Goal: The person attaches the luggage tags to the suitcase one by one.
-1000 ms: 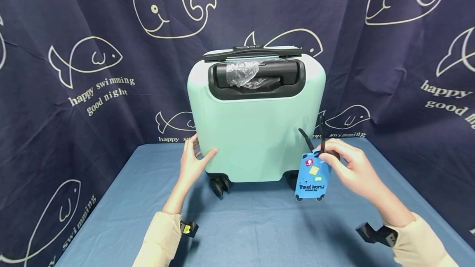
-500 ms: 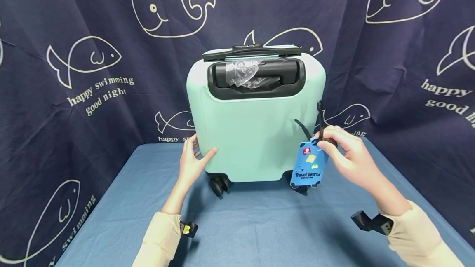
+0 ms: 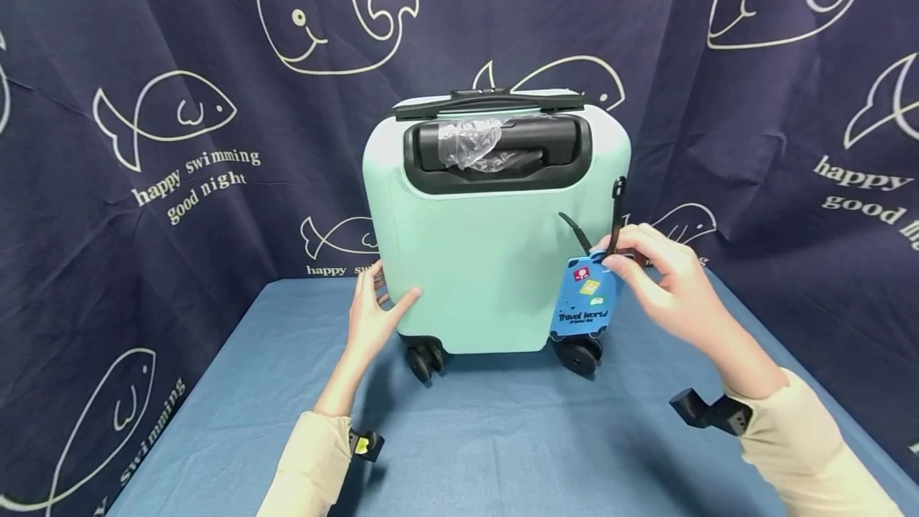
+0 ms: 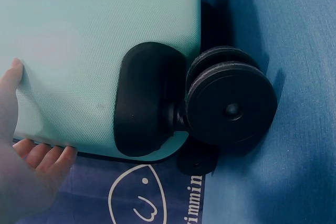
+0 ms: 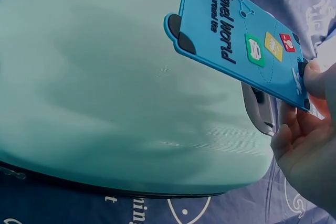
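A mint-green suitcase stands upright on its black wheels. My left hand holds its lower left edge, thumb on the broad face and fingers round the side. In the left wrist view those fingers touch the side near a wheel. With thumb and fingers my right hand pinches the top of a blue luggage tag printed "Travel World". Its black strap sticks up undone, both ends loose. The tag hangs before the suitcase's lower right; in the right wrist view it stands off the shell.
Clear plastic wrap covers part of the black pull handle, set in a recess. A black carry handle lies along the suitcase's top. A blue cloth covers the table, and a navy curtain with whale drawings hangs behind.
My right hand has moved up and slightly left with the luggage tag, uncovering the suitcase's right wheel. The left hand and suitcase stay where they were.
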### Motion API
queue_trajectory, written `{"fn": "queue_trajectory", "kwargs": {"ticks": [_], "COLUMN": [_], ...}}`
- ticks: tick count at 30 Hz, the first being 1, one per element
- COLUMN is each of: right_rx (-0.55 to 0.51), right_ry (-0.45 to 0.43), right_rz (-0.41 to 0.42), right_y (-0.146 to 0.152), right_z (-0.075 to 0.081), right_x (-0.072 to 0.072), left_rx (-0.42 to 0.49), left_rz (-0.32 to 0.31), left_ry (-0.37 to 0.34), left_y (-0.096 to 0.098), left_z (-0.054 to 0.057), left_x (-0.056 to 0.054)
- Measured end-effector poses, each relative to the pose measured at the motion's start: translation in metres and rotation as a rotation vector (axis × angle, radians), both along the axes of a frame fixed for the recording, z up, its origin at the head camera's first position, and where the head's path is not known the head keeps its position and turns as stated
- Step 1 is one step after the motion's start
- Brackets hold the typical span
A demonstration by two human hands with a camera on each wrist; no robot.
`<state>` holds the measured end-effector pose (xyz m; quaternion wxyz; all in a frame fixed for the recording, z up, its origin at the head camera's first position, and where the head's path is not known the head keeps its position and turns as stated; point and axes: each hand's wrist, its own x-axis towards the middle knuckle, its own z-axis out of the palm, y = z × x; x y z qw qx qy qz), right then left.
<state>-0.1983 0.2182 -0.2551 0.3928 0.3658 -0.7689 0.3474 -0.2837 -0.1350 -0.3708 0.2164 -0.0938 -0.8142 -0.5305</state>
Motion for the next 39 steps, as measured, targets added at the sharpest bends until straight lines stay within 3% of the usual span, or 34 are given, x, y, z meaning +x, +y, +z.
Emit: {"fn": "queue_trajectory", "kwargs": {"ticks": [9,20,39], "right_rx": [-0.021,-0.009,-0.041], "right_ry": [0.028,0.074,-0.003], "right_rz": [0.039,0.015,-0.092], "right_y": [-0.004,-0.005,-0.012], "right_z": [0.014,0.030,0.057], "right_x": [-0.006,-0.010,-0.018], "left_rx": [0.013,0.015,0.015], "left_rz": [-0.012,-0.013,-0.012], "left_ry": [0.011,0.016,-0.001], "left_y": [0.000,0.001,0.001], "left_z": [0.000,-0.001,0.000], "left_x": [0.000,0.000,0.001]}}
